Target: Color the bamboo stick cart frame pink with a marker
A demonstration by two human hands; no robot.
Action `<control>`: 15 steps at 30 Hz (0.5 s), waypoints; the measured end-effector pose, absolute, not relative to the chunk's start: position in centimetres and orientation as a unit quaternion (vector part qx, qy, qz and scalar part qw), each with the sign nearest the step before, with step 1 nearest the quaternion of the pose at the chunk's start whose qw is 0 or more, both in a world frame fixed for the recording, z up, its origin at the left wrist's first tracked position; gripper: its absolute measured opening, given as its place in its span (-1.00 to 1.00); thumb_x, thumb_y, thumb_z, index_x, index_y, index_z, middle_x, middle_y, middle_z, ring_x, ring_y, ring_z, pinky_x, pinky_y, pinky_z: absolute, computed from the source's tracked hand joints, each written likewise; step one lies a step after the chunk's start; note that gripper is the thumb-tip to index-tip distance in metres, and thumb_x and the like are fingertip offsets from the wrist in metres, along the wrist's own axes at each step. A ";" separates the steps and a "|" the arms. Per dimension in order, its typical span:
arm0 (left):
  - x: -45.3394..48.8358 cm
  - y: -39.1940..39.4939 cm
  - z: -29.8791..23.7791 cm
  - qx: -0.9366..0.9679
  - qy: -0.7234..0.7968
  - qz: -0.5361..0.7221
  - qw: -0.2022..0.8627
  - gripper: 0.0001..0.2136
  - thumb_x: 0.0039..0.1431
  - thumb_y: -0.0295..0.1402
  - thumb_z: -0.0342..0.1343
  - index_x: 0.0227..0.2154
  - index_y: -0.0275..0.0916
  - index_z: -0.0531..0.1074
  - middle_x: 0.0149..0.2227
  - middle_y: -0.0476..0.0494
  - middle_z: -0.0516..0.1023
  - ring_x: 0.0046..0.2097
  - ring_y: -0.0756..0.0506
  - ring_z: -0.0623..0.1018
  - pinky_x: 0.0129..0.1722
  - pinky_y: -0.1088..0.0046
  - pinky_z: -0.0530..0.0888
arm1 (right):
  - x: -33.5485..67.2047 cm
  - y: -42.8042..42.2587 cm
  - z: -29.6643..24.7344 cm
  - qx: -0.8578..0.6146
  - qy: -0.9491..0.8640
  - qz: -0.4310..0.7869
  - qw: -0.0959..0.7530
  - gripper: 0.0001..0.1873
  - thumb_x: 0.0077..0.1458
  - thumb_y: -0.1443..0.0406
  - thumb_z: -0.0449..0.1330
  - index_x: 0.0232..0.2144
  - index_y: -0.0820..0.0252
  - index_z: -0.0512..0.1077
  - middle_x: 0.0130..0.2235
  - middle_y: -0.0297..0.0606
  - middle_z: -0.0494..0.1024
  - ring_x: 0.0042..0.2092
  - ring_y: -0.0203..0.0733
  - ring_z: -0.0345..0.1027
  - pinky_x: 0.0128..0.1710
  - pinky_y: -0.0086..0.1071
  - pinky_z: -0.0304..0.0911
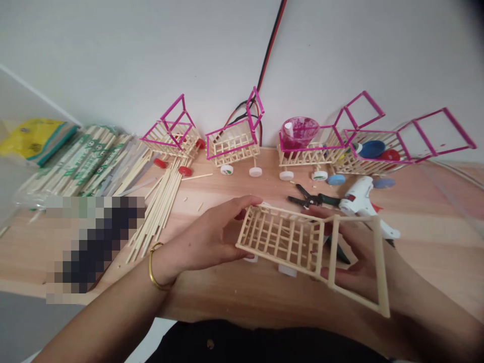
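Between my two hands is a small shopping cart [282,239] built from plain wooden sticks, with white bottle-cap wheels [288,270] under it. My left hand [212,234] grips its front end, thumb and fingers on opposite sides. My right hand [351,257] is around the rear end, below the square handle frame [378,262], partly hidden by the sticks. The cart tilts so that I look down into its slatted basket. Just beyond it lie black-handled cutting pliers [312,199] and a white glue gun [357,196].
Several similar carts with magenta-painted rims, such as a red-wheeled cart [172,133], line the wall. One carries a magenta-stained cup [300,131]. At left are loose sticks [161,206], packaged sticks [88,156] and a yellow bag [36,138]. A cable [270,50] runs down the wall.
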State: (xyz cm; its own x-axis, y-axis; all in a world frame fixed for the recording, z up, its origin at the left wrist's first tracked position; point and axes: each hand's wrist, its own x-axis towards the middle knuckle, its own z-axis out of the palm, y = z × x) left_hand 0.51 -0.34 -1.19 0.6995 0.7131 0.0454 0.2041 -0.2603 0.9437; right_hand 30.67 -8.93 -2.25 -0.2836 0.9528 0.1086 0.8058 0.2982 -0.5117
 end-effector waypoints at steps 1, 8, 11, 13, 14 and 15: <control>0.5 -0.3 -1.3 0.756 0.306 0.241 0.525 -0.26 -0.05 -0.31 0.39 0.23 0.02 0.26 0.19 -0.17 0.43 0.15 -0.25 0.48 0.21 0.03 0.39 | 30.6 -8.9 -2.3 -0.558 -0.782 0.187 0.204 -0.21 -0.04 0.06 0.37 0.21 -0.09 0.19 0.14 -0.12 0.47 0.10 0.17 0.42 -0.04 -0.13 0.47; 0.5 -0.2 -1.7 0.750 0.303 0.244 0.535 -0.25 -0.04 -0.32 0.39 0.24 0.03 0.24 0.18 -0.19 0.43 0.14 -0.25 0.49 0.20 0.03 0.41 | 30.6 -9.0 -2.5 -0.564 -0.763 0.247 0.196 -0.20 -0.05 0.11 0.36 0.23 0.00 0.22 0.06 -0.08 0.51 0.03 0.14 0.47 -0.10 -0.16 0.48; 0.6 -0.2 -1.7 0.751 0.305 0.242 0.534 -0.25 -0.05 -0.31 0.39 0.23 0.03 0.26 0.18 -0.19 0.44 0.14 -0.25 0.50 0.18 0.04 0.42 | 30.5 -9.0 -2.5 -0.569 -0.762 0.241 0.194 -0.22 -0.05 0.10 0.36 0.21 0.04 0.25 0.02 -0.08 0.52 -0.01 0.12 0.49 -0.09 -0.16 0.47; 0.6 -0.2 -1.7 0.752 0.308 0.239 0.531 -0.26 -0.04 -0.31 0.39 0.23 0.02 0.26 0.18 -0.19 0.44 0.14 -0.25 0.50 0.18 0.04 0.42 | 30.4 -9.0 -2.5 -0.569 -0.764 0.238 0.188 -0.24 -0.04 0.10 0.36 0.19 0.05 0.26 0.03 -0.08 0.52 0.00 0.11 0.48 -0.07 -0.18 0.46; 0.6 -0.2 -1.7 0.753 0.309 0.238 0.530 -0.26 -0.03 -0.31 0.38 0.23 0.02 0.25 0.19 -0.20 0.44 0.14 -0.25 0.50 0.18 0.04 0.42 | 30.3 -8.9 -2.4 -0.567 -0.767 0.234 0.186 -0.25 -0.04 0.09 0.36 0.18 0.05 0.25 0.04 -0.09 0.52 0.01 0.11 0.48 -0.06 -0.18 0.46; 0.6 -0.2 -1.7 0.754 0.310 0.235 0.530 -0.26 -0.03 -0.32 0.38 0.24 0.01 0.25 0.19 -0.20 0.43 0.14 -0.25 0.50 0.18 0.04 0.42 | 30.3 -8.9 -2.4 -0.566 -0.769 0.232 0.185 -0.25 -0.03 0.09 0.36 0.19 0.04 0.24 0.04 -0.10 0.52 0.02 0.10 0.48 -0.06 -0.19 0.46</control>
State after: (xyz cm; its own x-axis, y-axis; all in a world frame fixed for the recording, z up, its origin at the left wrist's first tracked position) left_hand 0.61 -0.22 -1.72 0.6974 0.7162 0.0264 0.2173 -0.2464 0.9445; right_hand 30.26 -8.91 -2.39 -0.2910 0.9565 0.0219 0.7849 0.2518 -0.5661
